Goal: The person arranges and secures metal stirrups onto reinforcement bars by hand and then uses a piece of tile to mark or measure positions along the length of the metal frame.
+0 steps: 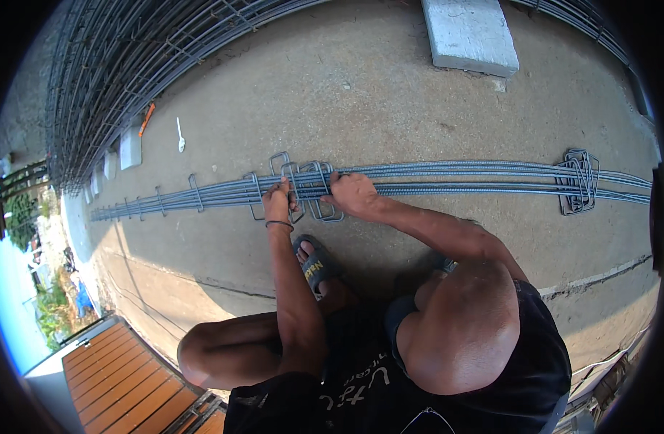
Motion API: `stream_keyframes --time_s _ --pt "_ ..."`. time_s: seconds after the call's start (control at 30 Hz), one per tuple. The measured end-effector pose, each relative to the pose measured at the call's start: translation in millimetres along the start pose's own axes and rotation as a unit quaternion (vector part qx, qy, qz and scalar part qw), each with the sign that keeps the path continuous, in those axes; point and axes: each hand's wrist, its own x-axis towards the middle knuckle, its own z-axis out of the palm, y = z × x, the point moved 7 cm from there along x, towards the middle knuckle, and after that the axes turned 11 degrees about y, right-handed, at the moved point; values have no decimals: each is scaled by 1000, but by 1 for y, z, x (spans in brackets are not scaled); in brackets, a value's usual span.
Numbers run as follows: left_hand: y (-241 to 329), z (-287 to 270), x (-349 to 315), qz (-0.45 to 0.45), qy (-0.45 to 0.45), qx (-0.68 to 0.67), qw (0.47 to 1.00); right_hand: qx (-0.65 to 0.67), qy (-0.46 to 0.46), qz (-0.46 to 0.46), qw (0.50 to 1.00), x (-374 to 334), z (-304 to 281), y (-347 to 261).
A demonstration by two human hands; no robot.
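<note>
A long bundle of ribbed steel rebars (447,168) runs left to right across the ground in front of me. Bent wire stirrups (319,171) loop around the bars between and beside my hands. My left hand (277,199), with a dark band on its wrist, has its fingers closed on a stirrup. My right hand (353,194) is closed at the right-hand edge of the neighbouring stirrups, its knuckles over the rebars. The undersides of both grips are hidden. Further left, single stirrups (195,192) stand spaced along the bars.
Several stirrups (579,182) are bunched on the bars at the right. Stacked rebar cages (122,79) fill the upper left. A pale block (471,36) lies beyond the bars. A white spoon (180,136) and an orange object (146,120) lie nearby. My sandaled foot (316,267) is close to the bars.
</note>
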Motion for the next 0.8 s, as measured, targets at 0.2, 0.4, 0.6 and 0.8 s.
stream_keyframes --time_s 0.2,0.4,0.6,0.8 --pt "-6 45 -8 111 38 -11 993 16 41 65 997 13 2 5" --pt "3 10 -2 -1 155 -139 978 202 96 152 963 12 -7 6" --pt "13 6 -4 -61 165 -134 975 10 175 91 980 6 -46 30" --pt "12 16 -4 -82 118 -132 981 -124 152 197 961 -90 -124 149"
